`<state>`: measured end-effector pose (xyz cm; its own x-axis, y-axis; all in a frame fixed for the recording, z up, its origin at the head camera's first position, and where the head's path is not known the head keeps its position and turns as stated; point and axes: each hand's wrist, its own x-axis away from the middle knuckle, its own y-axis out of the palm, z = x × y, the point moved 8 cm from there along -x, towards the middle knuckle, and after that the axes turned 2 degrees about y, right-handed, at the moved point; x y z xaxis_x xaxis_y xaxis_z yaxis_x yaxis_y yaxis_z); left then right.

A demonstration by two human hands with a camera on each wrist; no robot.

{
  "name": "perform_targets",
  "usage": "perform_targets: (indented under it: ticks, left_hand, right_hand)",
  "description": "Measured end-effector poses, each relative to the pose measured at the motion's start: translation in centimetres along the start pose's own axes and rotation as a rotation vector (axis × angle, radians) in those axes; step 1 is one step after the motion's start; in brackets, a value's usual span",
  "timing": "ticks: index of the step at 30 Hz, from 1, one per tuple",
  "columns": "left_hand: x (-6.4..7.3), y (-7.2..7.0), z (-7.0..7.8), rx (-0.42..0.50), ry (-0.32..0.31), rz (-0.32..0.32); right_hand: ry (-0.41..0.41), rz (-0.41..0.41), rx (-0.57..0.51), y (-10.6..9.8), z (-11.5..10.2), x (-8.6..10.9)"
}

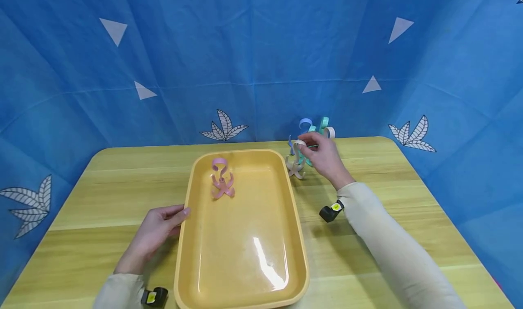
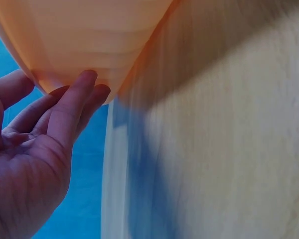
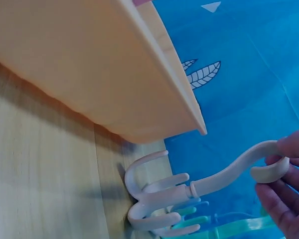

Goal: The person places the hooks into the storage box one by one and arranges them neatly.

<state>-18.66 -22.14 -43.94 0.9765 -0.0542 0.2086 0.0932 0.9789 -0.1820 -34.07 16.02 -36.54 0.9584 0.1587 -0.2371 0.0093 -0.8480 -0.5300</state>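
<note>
Apparently an early stage: one piece, the pink hook (image 1: 222,188), stands inside the tray (image 1: 237,236), at about 11 o'clock on its floor. The white hook (image 3: 222,179) is held outside, just beyond the rim between 1 and 2 o'clock; not yet in the tray. Farther out at 1 o'clock, a cluster is left on the tabletop (image 1: 392,186): a blue hook (image 1: 305,120), green pieces (image 1: 324,123) and a second pale curl (image 1: 331,131). Exact count cannot be told; partly masked by the hand.

Right hand (image 1: 324,157): white hook's curled top pinched between thumb and fingers, pronged base hanging lowest, roughly upright. Whether the prongs touch the tabletop cannot be told. Forearm extended from 5 o'clock, fingers directed toward 10.

Left hand (image 1: 157,229): tray's side gripped at 9 o'clock, thumb laid over the rim, fingers set against the outer wall. Forearm brought in from 7 o'clock, fingers directed toward 2. Tray judged to be steadied by this grip.
</note>
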Motion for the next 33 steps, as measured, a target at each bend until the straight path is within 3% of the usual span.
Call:
perform_targets:
  ticks: [13, 26, 33]
  left_hand:
    - [0.2, -0.3, -0.5, 0.035, -0.010, 0.022]
    - [-0.2, -0.2, -0.3, 0.011, -0.022, 0.017]
    - [0.0, -0.2, -0.3, 0.010, -0.028, 0.020]
  right_hand:
    - [0.039, 0.016, -0.106, -0.1, 0.4, 0.0]
    - [0.038, 0.060, -0.083, -2.4, -1.5, 1.1]
    - [-0.006, 0.063, -0.081, -2.7, -1.9, 1.7]
